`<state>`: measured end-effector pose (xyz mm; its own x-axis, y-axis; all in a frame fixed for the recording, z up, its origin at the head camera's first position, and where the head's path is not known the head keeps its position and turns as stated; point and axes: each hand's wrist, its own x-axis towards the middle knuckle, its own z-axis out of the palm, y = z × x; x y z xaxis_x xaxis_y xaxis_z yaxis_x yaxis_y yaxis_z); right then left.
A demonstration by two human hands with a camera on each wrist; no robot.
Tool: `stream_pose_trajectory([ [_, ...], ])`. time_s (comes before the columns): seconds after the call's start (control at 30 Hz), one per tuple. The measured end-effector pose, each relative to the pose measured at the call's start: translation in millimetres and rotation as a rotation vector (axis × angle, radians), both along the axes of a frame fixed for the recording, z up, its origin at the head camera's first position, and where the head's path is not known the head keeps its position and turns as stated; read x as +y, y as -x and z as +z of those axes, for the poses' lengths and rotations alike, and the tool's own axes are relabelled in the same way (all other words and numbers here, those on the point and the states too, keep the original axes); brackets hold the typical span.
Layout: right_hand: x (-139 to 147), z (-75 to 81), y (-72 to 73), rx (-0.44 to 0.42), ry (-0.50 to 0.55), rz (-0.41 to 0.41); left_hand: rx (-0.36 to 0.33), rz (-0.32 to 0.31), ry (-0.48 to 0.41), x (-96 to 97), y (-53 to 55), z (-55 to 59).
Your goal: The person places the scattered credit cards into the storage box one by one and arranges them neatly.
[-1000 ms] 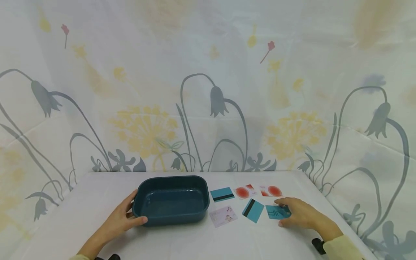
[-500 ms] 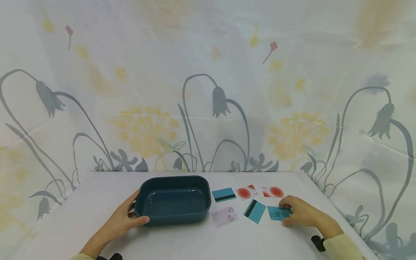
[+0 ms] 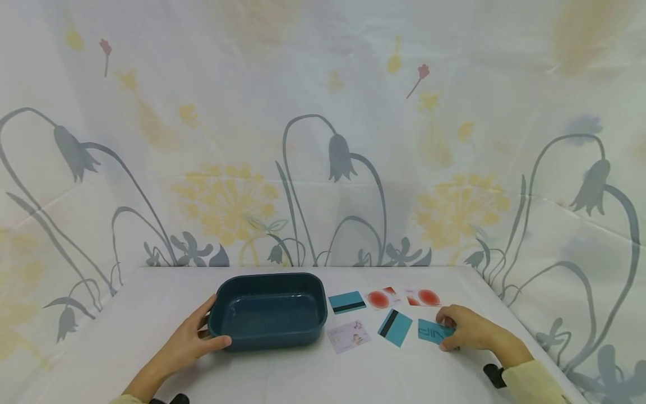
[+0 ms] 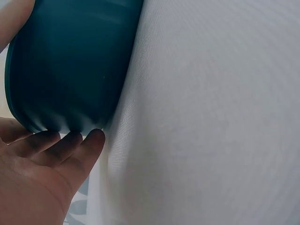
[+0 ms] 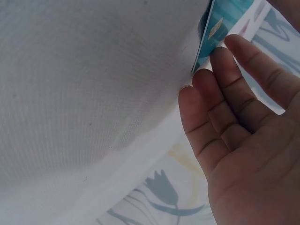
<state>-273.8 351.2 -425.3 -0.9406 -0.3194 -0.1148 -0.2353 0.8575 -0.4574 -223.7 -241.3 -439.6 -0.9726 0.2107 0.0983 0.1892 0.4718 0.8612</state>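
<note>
Container (image 3: 267, 340) beside six cards (image 3: 395, 328)

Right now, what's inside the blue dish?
In the part of the dish that shows, only its own glossy floor and inner sides; nothing lies there. The near wall hides its own inner face, and perhaps a strip of floor beside it.

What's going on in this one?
A person is handling a tub and some cards. The left grip holds the tub at its left end; the right grip has thumb and fingers on a blue card. Whether that card is off the table is hard to tell. Five other cards lie right of the tub; none shows inside it.
</note>
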Motion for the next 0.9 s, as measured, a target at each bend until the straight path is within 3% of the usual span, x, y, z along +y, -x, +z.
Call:
stream_pose_trajectory([
  [0.37,4.2,-4.8,0.2,0.015,-0.002,-0.024,-0.01,-0.003,0.009,-0.8,1.1,-0.8],
  [0.63,7.4,-7.2,-2.6,0.051,0.005,0.027,0.0,-0.004,0.02,0.3,2.6,0.1],
  [0.9,-2.3,1.3,-1.7,0.073,0.025,0.017,-0.012,-0.005,0.003,0.6,2.7,-0.3],
])
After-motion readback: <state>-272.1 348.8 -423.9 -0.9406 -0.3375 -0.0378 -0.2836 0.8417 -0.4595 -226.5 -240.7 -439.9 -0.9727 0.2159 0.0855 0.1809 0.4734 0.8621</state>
